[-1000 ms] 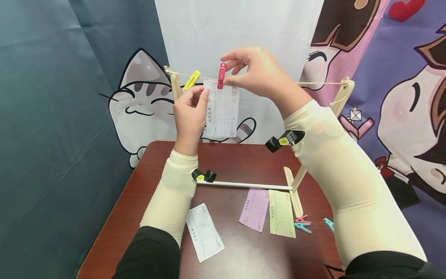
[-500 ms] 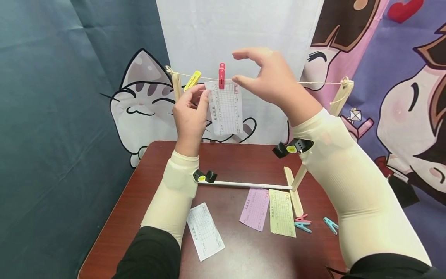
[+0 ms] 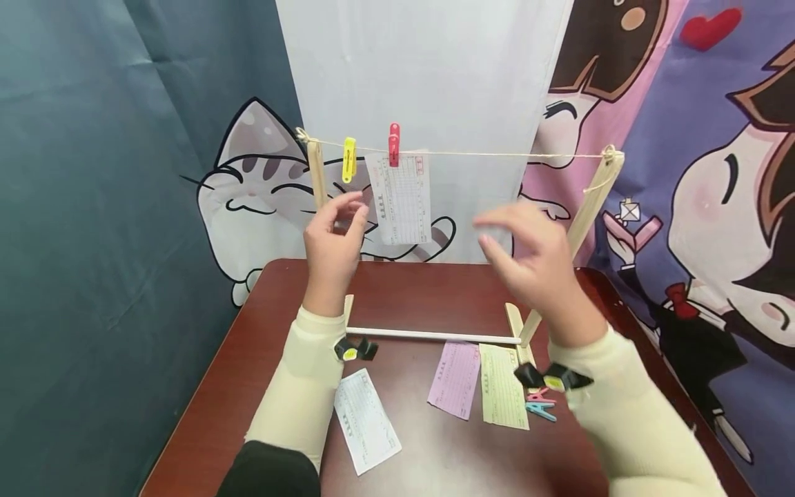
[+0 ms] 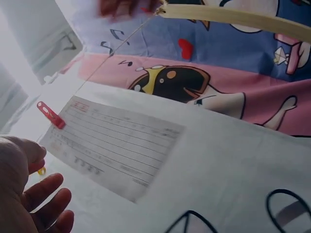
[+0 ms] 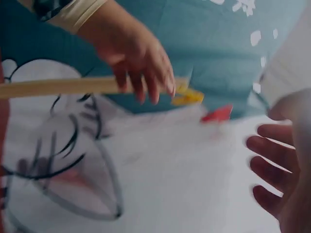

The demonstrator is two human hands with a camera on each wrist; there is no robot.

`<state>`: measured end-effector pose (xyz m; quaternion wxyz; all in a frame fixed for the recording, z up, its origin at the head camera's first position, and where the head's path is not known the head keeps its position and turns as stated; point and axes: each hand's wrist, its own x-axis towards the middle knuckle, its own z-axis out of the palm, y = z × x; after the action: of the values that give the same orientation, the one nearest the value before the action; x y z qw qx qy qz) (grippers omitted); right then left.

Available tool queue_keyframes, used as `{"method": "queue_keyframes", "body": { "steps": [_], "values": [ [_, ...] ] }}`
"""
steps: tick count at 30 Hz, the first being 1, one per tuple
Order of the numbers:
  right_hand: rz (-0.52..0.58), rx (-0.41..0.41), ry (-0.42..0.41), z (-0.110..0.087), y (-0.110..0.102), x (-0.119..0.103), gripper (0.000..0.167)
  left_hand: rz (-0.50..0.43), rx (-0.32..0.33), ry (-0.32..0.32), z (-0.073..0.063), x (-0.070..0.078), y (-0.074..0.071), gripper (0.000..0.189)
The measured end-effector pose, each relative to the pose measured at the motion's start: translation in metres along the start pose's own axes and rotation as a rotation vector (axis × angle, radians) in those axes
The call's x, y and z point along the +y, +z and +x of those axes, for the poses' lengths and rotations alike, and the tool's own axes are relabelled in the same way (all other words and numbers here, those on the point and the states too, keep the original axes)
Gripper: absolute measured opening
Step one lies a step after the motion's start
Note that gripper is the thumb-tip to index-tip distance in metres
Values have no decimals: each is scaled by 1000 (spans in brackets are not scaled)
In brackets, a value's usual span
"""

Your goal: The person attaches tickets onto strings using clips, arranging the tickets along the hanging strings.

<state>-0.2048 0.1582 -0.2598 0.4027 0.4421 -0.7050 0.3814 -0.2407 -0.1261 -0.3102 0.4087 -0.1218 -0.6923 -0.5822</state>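
The right hand (image 3: 534, 255) has let go of the red clip (image 3: 394, 145) and dropped away to the right, its thumb and fingers wide apart with nothing between them. The left hand (image 3: 335, 248) has lowered a little too, its fingers loosely bent and holding nothing, just below the yellow clip (image 3: 349, 160). That clip now hangs nearly straight from the string (image 3: 497, 154) — it leaned a second ago — and no paper shows in its grip. Meanwhile the hanging white slip (image 3: 400, 200) stays up, slightly tilted, with the red clip upright across its top edge and the string. Neither hand supports it now, so the pinning of this slip looks done, the one clip seeming enough to carry it. The string runs from the left post (image 3: 317, 172) to the right post (image 3: 590, 200), and its stretch right of the slip carries no paper. On the surface (image 3: 447, 455), another white slip (image 3: 368, 422) lies near the left arm, while a purple slip (image 3: 455, 379) and a yellow-green slip (image 3: 503, 386) lie farther right, with a pink clip (image 3: 540, 395) and a blue clip (image 3: 540, 411) just beside the latter — apparently unhung papers and spare clips.
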Motion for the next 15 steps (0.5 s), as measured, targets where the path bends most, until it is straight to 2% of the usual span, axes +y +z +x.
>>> {"method": "queue_keyframes", "body": {
  "steps": [2,3,6,7,9,10,12,15],
  "values": [
    [1,-89,101,-39,-6,9,17,-13,1,-16,-18,1,-2,19],
    [-20,-137,165,-59,-10,15,17,-25,-6,-23,-29,-4,-2,18],
    [-131,-236,415,-120,-21,37,19,-1,-90,-94,-67,-22,3,13],
    [-177,-260,505,-140,-25,44,17,29,-142,-129,-82,-29,7,12],
    [-260,-291,671,-177,-32,57,13,105,-261,-205,-113,-55,16,11],
    [-287,-307,741,-194,-36,63,13,157,-329,-254,-128,-63,20,11],
    [-334,-363,850,-222,-43,70,17,269,-461,-320,-157,-78,30,12],
    [-396,-477,962,-256,-52,71,31,400,-645,-366,-195,-90,44,22]
  ]
}}
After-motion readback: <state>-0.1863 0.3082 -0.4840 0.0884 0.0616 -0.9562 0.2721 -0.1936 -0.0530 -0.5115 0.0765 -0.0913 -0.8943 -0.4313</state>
